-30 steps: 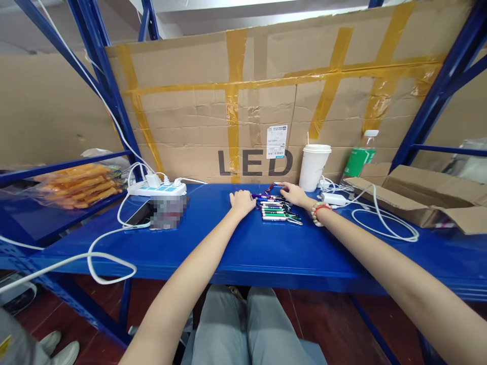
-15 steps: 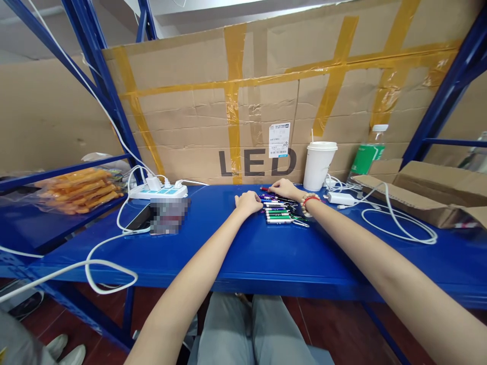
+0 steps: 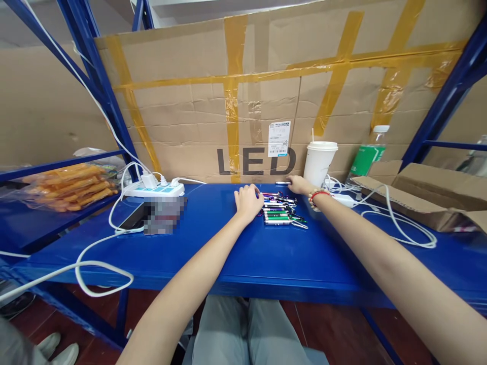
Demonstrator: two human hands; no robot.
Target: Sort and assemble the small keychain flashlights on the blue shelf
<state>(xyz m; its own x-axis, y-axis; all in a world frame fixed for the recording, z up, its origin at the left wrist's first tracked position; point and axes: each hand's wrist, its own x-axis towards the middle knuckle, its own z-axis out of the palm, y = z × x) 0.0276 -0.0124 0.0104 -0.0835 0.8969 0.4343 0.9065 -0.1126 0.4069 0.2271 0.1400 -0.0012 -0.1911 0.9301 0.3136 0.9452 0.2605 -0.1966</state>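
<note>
A row of slim metal keychain flashlights (image 3: 277,213) in green, silver, purple and other colours lies side by side on the blue shelf top (image 3: 205,243). Small carabiner clips hang off their right ends. My left hand (image 3: 248,203) rests at the row's left end, fingers bent and a little apart, fingertips against the far flashlights. Behind the row, close to the cardboard, my right hand (image 3: 300,185) pinches the right end of a dark, silvery flashlight (image 3: 282,183). A bead bracelet circles the right wrist.
Right of the row stand a white paper cup (image 3: 319,165), a green-labelled bottle (image 3: 368,154), white cables (image 3: 399,223) and an open cardboard box (image 3: 426,197). To the left are a power strip (image 3: 154,189) and a phone (image 3: 135,217). A taped cardboard sheet (image 3: 182,121) closes the back.
My right hand first brought a red flashlight to the row's far side and laid it there. It has since moved back and right, onto a dark flashlight. My left hand stays at the row's end.
</note>
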